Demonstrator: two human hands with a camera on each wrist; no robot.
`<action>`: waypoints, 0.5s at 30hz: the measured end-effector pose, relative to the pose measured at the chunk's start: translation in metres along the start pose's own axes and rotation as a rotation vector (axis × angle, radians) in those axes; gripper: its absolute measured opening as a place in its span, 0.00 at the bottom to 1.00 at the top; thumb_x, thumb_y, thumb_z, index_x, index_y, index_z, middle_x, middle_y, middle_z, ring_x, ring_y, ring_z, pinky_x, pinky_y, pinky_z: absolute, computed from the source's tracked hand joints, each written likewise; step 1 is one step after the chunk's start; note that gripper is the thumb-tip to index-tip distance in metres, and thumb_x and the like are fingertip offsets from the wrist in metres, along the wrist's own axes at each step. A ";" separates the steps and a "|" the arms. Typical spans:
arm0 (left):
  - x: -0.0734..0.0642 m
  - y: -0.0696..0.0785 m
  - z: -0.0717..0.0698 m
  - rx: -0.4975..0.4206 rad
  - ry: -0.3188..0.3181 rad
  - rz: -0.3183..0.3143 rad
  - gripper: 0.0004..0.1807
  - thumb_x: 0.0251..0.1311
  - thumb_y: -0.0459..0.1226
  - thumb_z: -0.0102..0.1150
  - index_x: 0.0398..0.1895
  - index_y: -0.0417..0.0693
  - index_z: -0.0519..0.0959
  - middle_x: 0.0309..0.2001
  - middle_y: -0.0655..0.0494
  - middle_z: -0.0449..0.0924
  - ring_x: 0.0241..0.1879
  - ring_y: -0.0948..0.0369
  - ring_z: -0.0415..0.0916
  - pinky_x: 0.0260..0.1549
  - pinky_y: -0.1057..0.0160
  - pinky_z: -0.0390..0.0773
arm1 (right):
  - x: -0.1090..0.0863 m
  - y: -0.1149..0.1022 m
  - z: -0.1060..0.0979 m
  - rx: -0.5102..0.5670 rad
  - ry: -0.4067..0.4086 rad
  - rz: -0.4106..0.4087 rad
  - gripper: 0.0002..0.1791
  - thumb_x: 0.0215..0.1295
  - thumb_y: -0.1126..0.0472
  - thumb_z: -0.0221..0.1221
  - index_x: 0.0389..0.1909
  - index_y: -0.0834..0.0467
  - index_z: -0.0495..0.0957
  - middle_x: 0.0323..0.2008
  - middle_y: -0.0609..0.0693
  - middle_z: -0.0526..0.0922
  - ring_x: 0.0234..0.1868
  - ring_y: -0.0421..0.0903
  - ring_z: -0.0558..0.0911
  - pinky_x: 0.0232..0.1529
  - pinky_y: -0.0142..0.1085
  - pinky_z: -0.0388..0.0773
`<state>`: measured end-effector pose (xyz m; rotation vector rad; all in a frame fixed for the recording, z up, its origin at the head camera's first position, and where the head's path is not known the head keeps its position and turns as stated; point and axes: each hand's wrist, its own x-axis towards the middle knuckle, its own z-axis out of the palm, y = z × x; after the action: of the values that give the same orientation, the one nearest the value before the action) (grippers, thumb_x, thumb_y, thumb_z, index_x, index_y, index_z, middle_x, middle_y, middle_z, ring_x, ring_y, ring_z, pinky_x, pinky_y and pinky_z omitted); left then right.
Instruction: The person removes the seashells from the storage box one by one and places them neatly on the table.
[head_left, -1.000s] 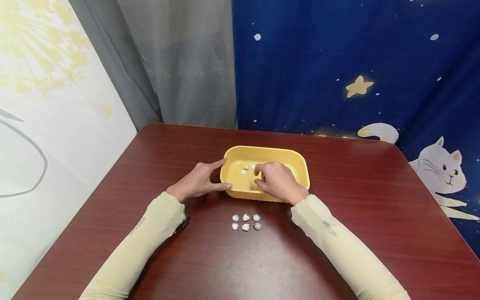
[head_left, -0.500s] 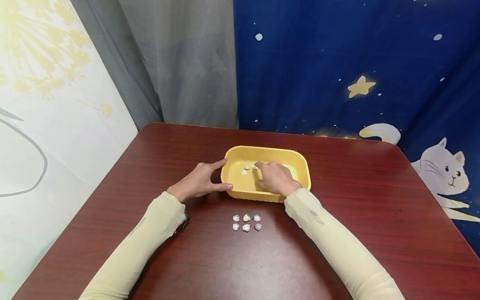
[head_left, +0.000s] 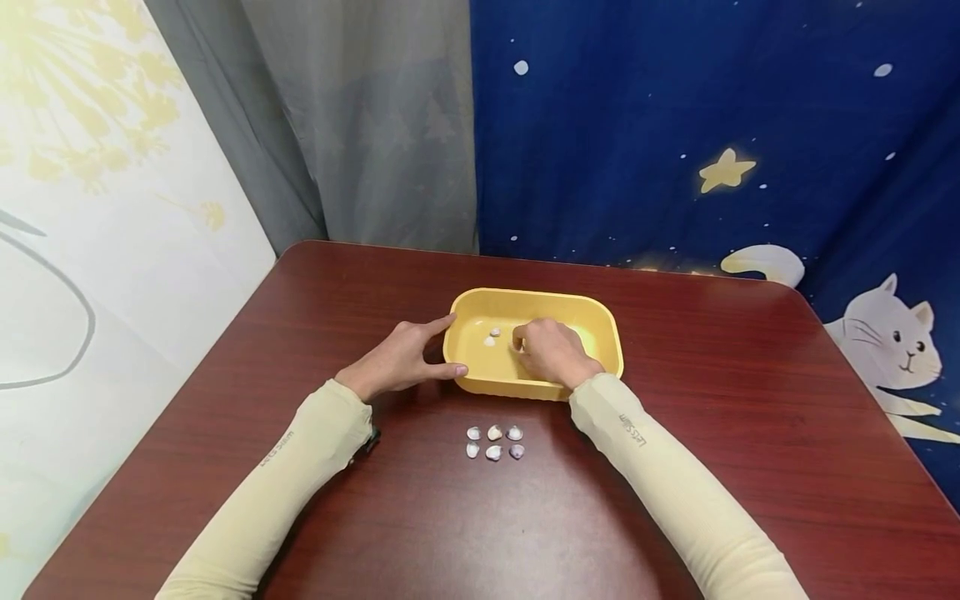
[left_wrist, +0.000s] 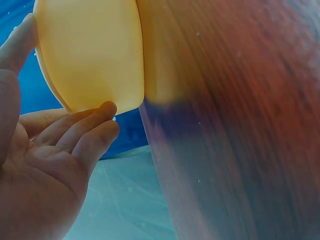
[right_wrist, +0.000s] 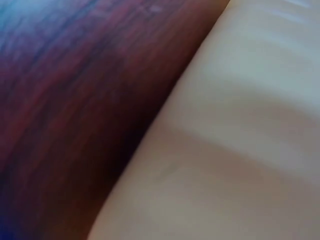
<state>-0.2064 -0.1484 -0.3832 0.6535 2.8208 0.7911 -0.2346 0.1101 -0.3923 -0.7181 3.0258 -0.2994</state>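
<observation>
A yellow plastic tub [head_left: 536, 389] stands on the table. My left hand [head_left: 397, 357] touches its left end, thumb at the near rim and index finger farther back. In the left wrist view, fairly straight fingers of the left hand [left_wrist: 60, 150] rest against the tub wall [left_wrist: 92, 55]. My right hand [head_left: 553, 348] reaches down inside the tub with curled fingers, pinching a small seashell that the hand hides. Two more seashells, one purplish [head_left: 495, 332] and one white [head_left: 490, 342], lie on the tub floor to its left.
In front of the tub, several seashells [head_left: 494, 452] lie in two short rows on the dark red wooden table [head_left: 360, 533]. A blue curtain [head_left: 645, 125] and a grey curtain [head_left: 375, 125] hang behind. A pale blurred surface [right_wrist: 225, 150] covers much of the right wrist view.
My right hand has reached down to a white seashell in the tub and curled its fingers; that shell is now out of sight at the fingertips. The left hand stays at the tub.
</observation>
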 end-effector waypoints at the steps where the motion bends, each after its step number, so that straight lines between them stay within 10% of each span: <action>1: 0.000 0.000 0.000 -0.001 -0.001 -0.002 0.54 0.54 0.63 0.68 0.78 0.46 0.59 0.72 0.45 0.69 0.70 0.53 0.71 0.68 0.48 0.73 | 0.000 0.000 0.000 0.008 0.009 0.001 0.07 0.63 0.61 0.62 0.41 0.53 0.86 0.37 0.54 0.86 0.37 0.51 0.83 0.35 0.48 0.83; 15: -0.001 0.002 -0.001 0.005 0.001 -0.007 0.54 0.54 0.62 0.68 0.78 0.46 0.59 0.72 0.45 0.69 0.70 0.52 0.70 0.68 0.48 0.73 | -0.001 0.001 0.000 0.037 0.028 -0.019 0.08 0.63 0.60 0.65 0.41 0.52 0.89 0.43 0.53 0.89 0.45 0.51 0.85 0.43 0.48 0.85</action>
<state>-0.2055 -0.1479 -0.3816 0.6437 2.8250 0.7840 -0.2342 0.1107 -0.3928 -0.7473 3.0321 -0.3684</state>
